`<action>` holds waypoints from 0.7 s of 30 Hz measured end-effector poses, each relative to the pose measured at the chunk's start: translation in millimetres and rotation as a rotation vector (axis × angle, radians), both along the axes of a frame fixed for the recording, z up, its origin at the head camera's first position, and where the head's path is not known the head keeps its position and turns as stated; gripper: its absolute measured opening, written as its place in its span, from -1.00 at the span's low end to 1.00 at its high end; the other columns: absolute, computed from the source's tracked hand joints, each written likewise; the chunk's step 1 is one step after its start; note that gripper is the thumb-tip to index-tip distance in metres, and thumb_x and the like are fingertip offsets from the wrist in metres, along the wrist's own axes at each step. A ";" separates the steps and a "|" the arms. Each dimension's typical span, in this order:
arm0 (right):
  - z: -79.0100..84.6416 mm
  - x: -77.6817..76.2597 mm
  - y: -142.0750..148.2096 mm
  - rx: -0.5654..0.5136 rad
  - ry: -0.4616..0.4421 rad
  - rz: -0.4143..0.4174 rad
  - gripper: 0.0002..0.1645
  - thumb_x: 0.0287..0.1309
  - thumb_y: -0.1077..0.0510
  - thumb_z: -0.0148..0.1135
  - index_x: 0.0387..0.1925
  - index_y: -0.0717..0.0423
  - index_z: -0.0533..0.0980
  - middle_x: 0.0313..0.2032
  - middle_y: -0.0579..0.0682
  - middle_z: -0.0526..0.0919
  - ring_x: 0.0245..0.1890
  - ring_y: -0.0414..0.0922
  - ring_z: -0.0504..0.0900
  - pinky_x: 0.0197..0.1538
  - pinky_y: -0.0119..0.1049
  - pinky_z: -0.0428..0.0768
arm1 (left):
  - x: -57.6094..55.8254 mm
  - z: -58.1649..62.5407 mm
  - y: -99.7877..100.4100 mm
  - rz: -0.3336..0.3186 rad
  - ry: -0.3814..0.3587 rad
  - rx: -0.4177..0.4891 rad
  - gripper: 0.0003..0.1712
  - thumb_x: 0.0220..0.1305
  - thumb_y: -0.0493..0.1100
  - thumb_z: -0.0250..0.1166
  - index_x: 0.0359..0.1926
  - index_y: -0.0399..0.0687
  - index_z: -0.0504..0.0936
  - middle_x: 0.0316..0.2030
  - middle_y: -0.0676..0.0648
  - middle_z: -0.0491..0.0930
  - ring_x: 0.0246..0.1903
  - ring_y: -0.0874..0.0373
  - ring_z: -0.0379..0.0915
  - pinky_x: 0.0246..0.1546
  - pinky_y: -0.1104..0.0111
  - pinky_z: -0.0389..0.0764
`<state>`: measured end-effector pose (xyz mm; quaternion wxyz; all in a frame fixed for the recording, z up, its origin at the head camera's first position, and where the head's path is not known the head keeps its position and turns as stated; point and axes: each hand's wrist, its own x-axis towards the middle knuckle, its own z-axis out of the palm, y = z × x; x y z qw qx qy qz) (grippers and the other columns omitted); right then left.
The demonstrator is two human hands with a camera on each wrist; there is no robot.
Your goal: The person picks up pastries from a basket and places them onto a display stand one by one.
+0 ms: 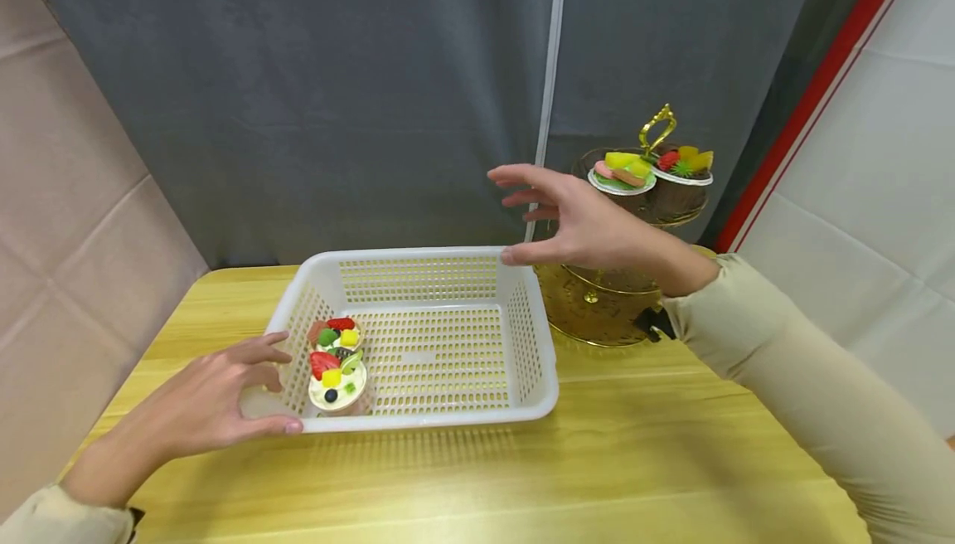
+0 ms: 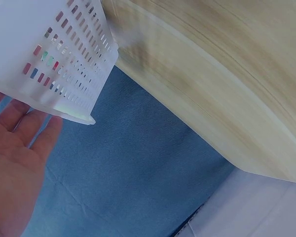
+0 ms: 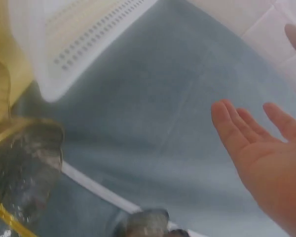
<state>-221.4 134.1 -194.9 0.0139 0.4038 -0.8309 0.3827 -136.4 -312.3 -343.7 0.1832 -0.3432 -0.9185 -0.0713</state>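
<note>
A white perforated plastic basket sits on the wooden table. Two toy fruit-topped dessert cups lie at its left end, one behind the other. At the basket's left front corner is my left hand, its fingers loosely bent and apart along the rim; the left wrist view has the fingertips right at the rim. My right hand is raised above the back right corner, fingers spread and holding nothing. Behind that hand rises a tiered gold stand, carrying a yellow-fruit cup and a dark cup on top.
The stand's ornate gold handle sticks up above the two cups, and its lower tiers reach close to the basket's right side. A grey curtain hangs behind the wooden table. Pale panels flank both sides.
</note>
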 end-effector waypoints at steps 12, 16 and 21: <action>-34.3 -12.6 -42.6 0.050 -0.098 0.141 -0.01 0.02 0.13 0.53 0.44 0.12 0.23 0.40 0.02 0.33 0.32 -0.06 0.43 0.29 -0.14 0.40 | -1.0 -2.8 -1.6 0.002 0.007 0.003 -0.49 -0.24 0.44 0.52 -0.49 0.21 0.63 -0.08 0.00 0.65 0.04 -0.15 0.58 -0.31 0.08 0.60; -43.9 -14.3 -56.0 0.072 -0.095 0.163 -0.02 0.01 0.09 0.53 0.43 0.13 0.26 0.39 0.02 0.36 0.28 -0.10 0.47 0.27 -0.14 0.43 | -0.4 -1.9 -0.6 0.015 0.000 0.000 -0.50 -0.23 0.44 0.51 -0.50 0.23 0.62 -0.08 0.01 0.65 0.04 -0.14 0.58 -0.31 0.07 0.60; -53.0 -15.3 -71.8 0.110 -0.106 0.172 -0.02 -0.01 0.06 0.54 0.41 0.11 0.28 0.36 0.00 0.39 0.24 -0.13 0.50 0.24 -0.22 0.45 | -0.6 -0.6 -0.5 0.016 0.007 0.001 -0.50 -0.21 0.43 0.52 -0.50 0.20 0.63 -0.09 -0.01 0.65 0.03 -0.13 0.59 -0.33 0.08 0.60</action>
